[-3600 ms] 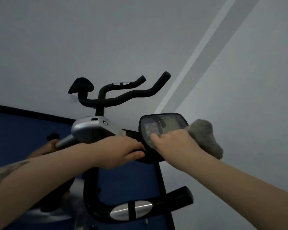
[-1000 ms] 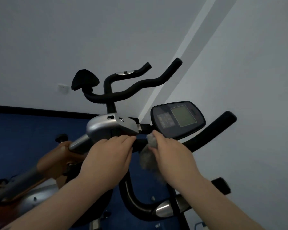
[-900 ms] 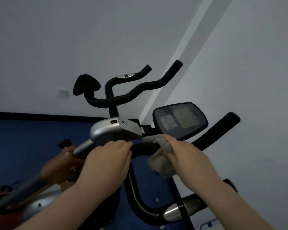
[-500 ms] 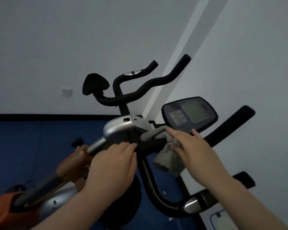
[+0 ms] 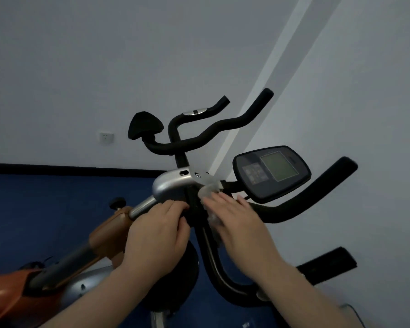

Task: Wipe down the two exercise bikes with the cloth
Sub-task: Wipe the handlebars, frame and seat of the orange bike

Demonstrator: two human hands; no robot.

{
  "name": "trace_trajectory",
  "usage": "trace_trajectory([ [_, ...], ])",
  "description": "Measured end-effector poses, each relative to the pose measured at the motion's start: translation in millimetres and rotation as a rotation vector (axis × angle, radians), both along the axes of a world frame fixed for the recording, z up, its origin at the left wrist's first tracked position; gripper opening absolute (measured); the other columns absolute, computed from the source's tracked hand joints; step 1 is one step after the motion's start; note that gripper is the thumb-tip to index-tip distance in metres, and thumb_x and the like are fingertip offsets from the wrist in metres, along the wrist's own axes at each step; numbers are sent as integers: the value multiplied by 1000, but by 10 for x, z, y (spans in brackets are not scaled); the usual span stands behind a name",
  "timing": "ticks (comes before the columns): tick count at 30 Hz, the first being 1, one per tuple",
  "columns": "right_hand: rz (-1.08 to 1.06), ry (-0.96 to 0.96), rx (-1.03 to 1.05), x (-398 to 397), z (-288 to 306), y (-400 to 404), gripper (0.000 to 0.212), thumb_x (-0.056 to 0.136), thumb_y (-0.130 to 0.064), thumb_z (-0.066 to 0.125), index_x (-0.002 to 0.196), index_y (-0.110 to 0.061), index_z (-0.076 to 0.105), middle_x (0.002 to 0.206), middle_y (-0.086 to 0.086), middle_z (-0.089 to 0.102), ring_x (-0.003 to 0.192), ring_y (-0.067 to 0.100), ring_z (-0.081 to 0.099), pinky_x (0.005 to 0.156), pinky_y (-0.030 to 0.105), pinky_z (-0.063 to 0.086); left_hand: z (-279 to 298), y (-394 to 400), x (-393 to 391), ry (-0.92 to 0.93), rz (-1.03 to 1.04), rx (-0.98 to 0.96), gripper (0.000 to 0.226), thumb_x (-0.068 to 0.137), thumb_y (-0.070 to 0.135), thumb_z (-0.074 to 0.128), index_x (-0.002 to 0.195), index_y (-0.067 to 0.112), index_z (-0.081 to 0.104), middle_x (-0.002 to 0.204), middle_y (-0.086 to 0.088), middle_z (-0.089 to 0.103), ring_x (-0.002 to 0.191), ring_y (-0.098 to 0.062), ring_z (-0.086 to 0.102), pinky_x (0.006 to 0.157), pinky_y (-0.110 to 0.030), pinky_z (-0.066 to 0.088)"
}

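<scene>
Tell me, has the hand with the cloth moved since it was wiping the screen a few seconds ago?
Yes. The right hand with the cloth has left the console and dropped leftward to the handlebar joint beside the silver bracket.

Two bare forearms enter from six o'clock; left grip (image 5: 160, 229) and right grip (image 5: 240, 223) ungloved, no sleeves, rings or watch showing
</scene>
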State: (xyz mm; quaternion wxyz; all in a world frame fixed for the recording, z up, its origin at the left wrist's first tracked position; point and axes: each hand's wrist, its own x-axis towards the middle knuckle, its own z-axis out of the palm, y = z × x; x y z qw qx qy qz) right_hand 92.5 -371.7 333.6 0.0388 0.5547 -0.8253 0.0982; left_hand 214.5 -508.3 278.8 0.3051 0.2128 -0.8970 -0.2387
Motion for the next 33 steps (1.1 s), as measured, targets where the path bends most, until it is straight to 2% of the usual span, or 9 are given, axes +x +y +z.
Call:
trace_trajectory([
  [5,106,-114,45,-112,217,66,52,100,-20,50,146,-41,36,148,-14,42,140,-2,26,121,27,6,0,5,17,104,-25,96,34,83,20,67,113,25,54,99,13,59,84,-7,61,63,-17,43],
  [8,60,-343,-42,-156,396,275,51,99,-24,53,138,-53,39,127,-12,52,120,2,46,107,30,38,133,-49,34,227,-202,285,53,80,14,74,123,32,50,123,18,53,115,-1,52,93,-25,47],
  [11,77,-614,-116,-90,509,440,48,98,-20,56,128,-54,42,119,-22,60,112,-5,55,94,22,48,364,-47,47,171,-444,340,63,82,28,76,138,31,48,140,23,44,137,-1,36,111,-26,33],
  [14,91,-703,-180,-85,601,554,48,95,-10,58,123,-46,43,119,-22,64,113,-2,58,91,17,49,560,61,9,92,-575,328,51,83,43,69,131,32,57,128,25,54,126,4,46,103,-13,37],
  [18,116,-725,-213,-62,697,666,42,93,-6,60,116,-39,49,121,-20,62,117,0,56,95,21,50,690,213,-14,38,-546,491,36,85,30,73,118,39,63,101,13,65,97,-11,65,88,-32,55],
  [22,113,-663,-225,-55,703,767,36,91,-13,65,113,-39,55,113,-24,62,110,-4,58,91,17,50,791,326,25,109,-406,429,11,79,23,78,86,29,72,87,8,69,84,-3,65,77,-23,54],
  [25,91,-592,-226,-64,692,831,36,87,-13,69,109,-40,59,106,-26,63,100,-6,61,80,11,49,838,388,98,191,-304,379,15,77,20,80,78,32,71,83,15,69,79,2,64,68,-8,47],
  [28,58,-553,-194,-16,659,872,44,81,-20,76,112,-45,57,108,-25,61,89,-2,58,74,14,47,868,453,156,233,-252,388,12,77,13,79,81,23,75,81,9,69,80,1,64,69,-8,48],
  [33,0,-749,-183,82,623,940,55,73,-36,84,118,-46,54,108,-24,63,69,1,53,70,19,51,936,584,178,316,-199,406,21,82,5,74,83,26,71,85,10,68,82,4,63,71,-8,50],
])
